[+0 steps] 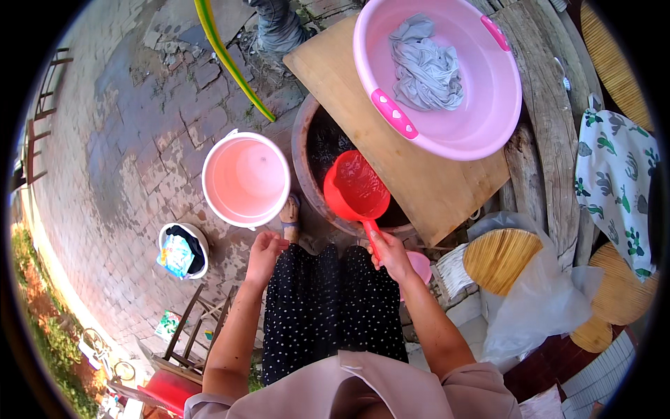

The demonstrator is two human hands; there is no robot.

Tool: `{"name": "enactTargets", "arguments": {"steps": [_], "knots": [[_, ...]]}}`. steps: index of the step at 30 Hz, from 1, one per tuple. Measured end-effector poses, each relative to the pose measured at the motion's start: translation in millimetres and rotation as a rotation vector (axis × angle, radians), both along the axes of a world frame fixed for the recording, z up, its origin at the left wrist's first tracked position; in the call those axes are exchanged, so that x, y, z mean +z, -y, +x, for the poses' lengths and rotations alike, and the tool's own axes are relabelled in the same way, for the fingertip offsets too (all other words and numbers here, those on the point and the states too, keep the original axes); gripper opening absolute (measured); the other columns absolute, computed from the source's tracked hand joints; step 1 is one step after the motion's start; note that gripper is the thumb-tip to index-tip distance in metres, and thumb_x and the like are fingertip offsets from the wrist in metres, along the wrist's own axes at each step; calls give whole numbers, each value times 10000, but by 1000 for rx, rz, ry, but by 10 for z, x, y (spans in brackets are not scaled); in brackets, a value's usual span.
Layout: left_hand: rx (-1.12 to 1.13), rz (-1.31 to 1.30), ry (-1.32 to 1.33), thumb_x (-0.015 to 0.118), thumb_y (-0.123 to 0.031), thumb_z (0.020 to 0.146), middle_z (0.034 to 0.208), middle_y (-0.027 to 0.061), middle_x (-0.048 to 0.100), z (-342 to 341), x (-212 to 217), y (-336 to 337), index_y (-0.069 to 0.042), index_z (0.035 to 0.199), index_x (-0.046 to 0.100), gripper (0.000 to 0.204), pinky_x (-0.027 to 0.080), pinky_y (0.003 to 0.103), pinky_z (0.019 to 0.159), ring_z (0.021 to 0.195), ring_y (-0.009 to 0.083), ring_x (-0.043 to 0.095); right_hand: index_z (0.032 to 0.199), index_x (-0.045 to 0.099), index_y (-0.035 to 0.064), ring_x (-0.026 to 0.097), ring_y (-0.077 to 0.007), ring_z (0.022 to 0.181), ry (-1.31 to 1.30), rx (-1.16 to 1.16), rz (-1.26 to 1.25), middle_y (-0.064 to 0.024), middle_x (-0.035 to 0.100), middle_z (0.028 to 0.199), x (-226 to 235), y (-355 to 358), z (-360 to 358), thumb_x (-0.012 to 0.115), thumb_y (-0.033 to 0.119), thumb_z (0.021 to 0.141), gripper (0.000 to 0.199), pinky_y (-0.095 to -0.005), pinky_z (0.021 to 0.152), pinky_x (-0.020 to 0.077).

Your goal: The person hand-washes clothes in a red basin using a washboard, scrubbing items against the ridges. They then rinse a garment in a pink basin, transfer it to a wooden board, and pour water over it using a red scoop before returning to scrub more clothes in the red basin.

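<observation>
My right hand (pixel 392 257) is closed round the handle of a red water ladle (pixel 335 192). The ladle's bowl holds water and is over the open part of a large round vat (pixel 301 143) with dark water in it. My left hand (pixel 265 255) holds nothing; its fingers are loosely bent and apart, just below the rim of a pink bucket (pixel 230 178). That bucket stands upright on the paving, left of the vat, and looks to have a little water at the bottom. A wooden board (pixel 419 188) covers part of the vat.
On the board and timbers (pixel 548 119) rests a pink basin (pixel 481 119) with wet grey cloth (pixel 427 66). A yellow-green hose (pixel 230 63) hangs ahead. At left stands a small white bucket (pixel 202 241) with dark cloth and a packet. Clear plastic sheeting (pixel 534 314) lies at right.
</observation>
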State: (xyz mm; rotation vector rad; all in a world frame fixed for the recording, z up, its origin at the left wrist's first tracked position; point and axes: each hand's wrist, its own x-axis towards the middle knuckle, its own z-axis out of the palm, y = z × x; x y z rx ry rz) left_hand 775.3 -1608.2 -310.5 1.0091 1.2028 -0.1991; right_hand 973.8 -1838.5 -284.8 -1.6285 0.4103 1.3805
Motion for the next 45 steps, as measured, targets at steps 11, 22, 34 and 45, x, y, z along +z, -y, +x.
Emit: {"name": "enactTargets", "arguments": {"steps": [11,22,34,45], "knots": [[-41,1,44,481,-187,954,925,82,646,-71,209,113,-52,1021,508,153,455,267,750,836,150,603,1146,569,23,465,-55,441,184,20,12,1,528,663,754,295,-532,573,212,932,286,-206,396,387],[-119,78,363,445,-234,973,1084,92,623,1920,755,-206,-5,1228,477,344,443,283,836,965,150,581,1153,552,15,451,-38,471,521,-109,89,-4,533,692,2248,144,297,539,196,950,272,-181,427,379],[-64,-19,358,469,-372,966,1052,89,618,3130,719,59,14,1206,451,454,472,296,829,933,170,605,1154,574,-1,642,-314,834,1337,91,-389,-194,654,939,1755,401,2110,640,262,862,398,-368,776,480],[116,-122,349,451,-361,979,1001,37,633,2699,699,840,-89,1171,459,333,471,269,785,874,121,606,1178,526,15,566,-388,942,1691,400,-406,-195,591,1041,2024,717,2434,636,129,797,413,-447,808,455]]}}
